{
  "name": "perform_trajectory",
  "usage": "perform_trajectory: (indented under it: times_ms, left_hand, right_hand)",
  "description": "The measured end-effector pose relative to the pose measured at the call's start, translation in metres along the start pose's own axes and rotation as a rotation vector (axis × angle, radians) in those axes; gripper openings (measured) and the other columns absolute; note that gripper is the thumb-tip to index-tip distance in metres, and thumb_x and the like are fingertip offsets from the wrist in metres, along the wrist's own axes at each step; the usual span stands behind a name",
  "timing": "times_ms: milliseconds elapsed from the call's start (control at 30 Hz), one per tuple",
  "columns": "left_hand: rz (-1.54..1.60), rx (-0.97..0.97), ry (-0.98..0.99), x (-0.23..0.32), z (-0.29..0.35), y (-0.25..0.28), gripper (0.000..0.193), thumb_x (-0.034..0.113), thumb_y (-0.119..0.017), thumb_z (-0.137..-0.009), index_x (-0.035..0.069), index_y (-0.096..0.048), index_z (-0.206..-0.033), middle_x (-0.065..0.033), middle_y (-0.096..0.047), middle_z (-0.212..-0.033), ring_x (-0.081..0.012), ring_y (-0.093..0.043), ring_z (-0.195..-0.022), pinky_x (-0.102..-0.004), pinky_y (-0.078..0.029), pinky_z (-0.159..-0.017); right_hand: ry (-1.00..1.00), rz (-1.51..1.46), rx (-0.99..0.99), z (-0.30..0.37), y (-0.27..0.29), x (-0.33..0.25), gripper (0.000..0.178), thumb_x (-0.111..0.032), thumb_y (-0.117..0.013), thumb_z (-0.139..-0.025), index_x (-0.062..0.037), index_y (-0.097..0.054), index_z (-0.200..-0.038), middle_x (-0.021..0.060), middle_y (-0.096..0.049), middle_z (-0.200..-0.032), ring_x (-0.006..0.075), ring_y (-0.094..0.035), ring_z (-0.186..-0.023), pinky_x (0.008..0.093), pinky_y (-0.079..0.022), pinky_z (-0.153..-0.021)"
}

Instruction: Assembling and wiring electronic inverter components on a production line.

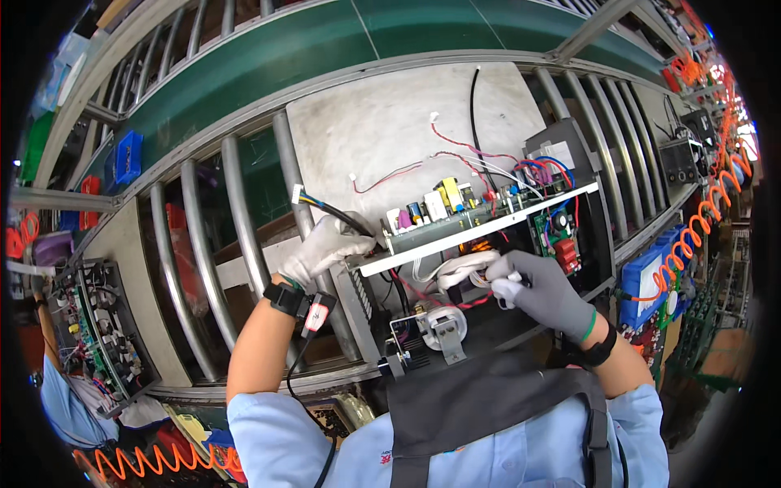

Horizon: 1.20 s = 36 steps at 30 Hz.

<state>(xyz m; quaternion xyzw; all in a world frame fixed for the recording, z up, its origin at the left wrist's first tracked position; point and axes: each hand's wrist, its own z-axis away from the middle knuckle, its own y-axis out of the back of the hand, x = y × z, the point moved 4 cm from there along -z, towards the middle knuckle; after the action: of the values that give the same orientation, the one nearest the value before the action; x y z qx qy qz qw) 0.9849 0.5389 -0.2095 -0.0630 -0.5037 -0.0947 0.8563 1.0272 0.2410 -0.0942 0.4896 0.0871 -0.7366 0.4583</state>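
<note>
Left hand (332, 242), centre-left of the frame: fingers closed around a black cable (351, 221) with a multi-wire plug end. Whether they also bear on the left end of the circuit board (439, 224) cannot be told. Right hand (541, 289), right of centre: fingers pinching a white wire bundle (465, 267) just below the board's white edge bar (480, 228). Both items lie at the open black chassis (356, 313), mid-frame; the board stands tilted across its upper side.

Risks, as judged: a pull on the bundle could strain its terminations, hidden beneath the bar. Wires slack under the bar could be trapped if the board were lowered. Side pressure from the left hand could shift the board or bend parts. The loose red-and-black leads (399, 172), upper centre, could snag; so could the wrist cord (287, 370), lower left of centre.
</note>
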Motion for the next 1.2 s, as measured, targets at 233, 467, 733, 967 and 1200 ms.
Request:
perform_trajectory:
  times_ms: [233, 467, 733, 967, 1200]
  left_hand:
    - [-0.253, 0.197, -0.002, -0.022, 0.003, 0.009, 0.025, 0.02, -0.068, -0.082, -0.004, -0.067, -0.088, -0.0056, -0.064, -0.069, -0.0134, -0.062, -0.065, -0.0269, -0.05, -0.061]
    - [-0.429, 0.354, 0.038, 0.031, 0.025, 0.027, 0.025, 0.021, -0.064, -0.085, -0.004, -0.065, -0.085, -0.0088, -0.061, -0.061, -0.0148, -0.06, -0.052, -0.0307, -0.048, -0.05]
    - [-1.018, 1.138, -0.038, -0.011, 0.092, 0.062, 0.023, 0.019, -0.065, -0.084, 0.001, -0.063, -0.098, -0.0159, -0.064, -0.088, -0.0291, -0.065, -0.082, -0.0402, -0.05, -0.073]
    - [-0.402, 0.74, -0.117, 0.061, 0.107, -0.128, 0.043, 0.007, -0.055, -0.083, 0.001, -0.053, -0.125, -0.0174, -0.063, -0.11, -0.0289, -0.063, -0.089, -0.0391, -0.049, -0.084]
    - [0.018, 0.71, -0.133, 0.055, 0.073, -0.132, 0.021, 0.001, -0.059, -0.085, -0.004, -0.059, -0.105, -0.0022, -0.063, -0.083, -0.0072, -0.054, -0.071, -0.0249, -0.047, -0.063]
  right_hand:
    - [-0.029, -0.302, -0.066, 0.0, 0.003, 0.003, 0.013, -0.01, -0.059, -0.09, -0.0009, -0.061, -0.098, 0.0016, -0.06, -0.075, 0.0055, -0.056, -0.064, 0.022, -0.047, -0.057]
    - [0.041, -0.24, -0.067, -0.005, 0.001, 0.007, 0.013, -0.01, -0.062, -0.087, -0.0015, -0.063, -0.097, 0.0025, -0.062, -0.077, 0.0062, -0.059, -0.062, 0.0233, -0.048, -0.055]
    - [0.382, 0.248, -0.099, -0.048, -0.066, -0.018, 0.019, -0.016, -0.061, -0.086, -0.0022, -0.062, -0.099, 0.0092, -0.065, -0.077, 0.0188, -0.065, -0.068, 0.0327, -0.052, -0.062]
    - [0.352, 0.751, -0.118, -0.063, -0.073, -0.04, 0.046, -0.048, -0.049, -0.091, -0.0074, -0.07, -0.092, 0.0179, -0.068, -0.094, 0.0339, -0.066, -0.089, 0.0456, -0.051, -0.076]
    - [0.371, 0.597, -0.194, -0.071, -0.058, -0.034, 0.051, -0.05, -0.048, -0.092, -0.0086, -0.069, -0.072, 0.0053, -0.066, -0.061, 0.0229, -0.067, -0.068, 0.0369, -0.051, -0.068]
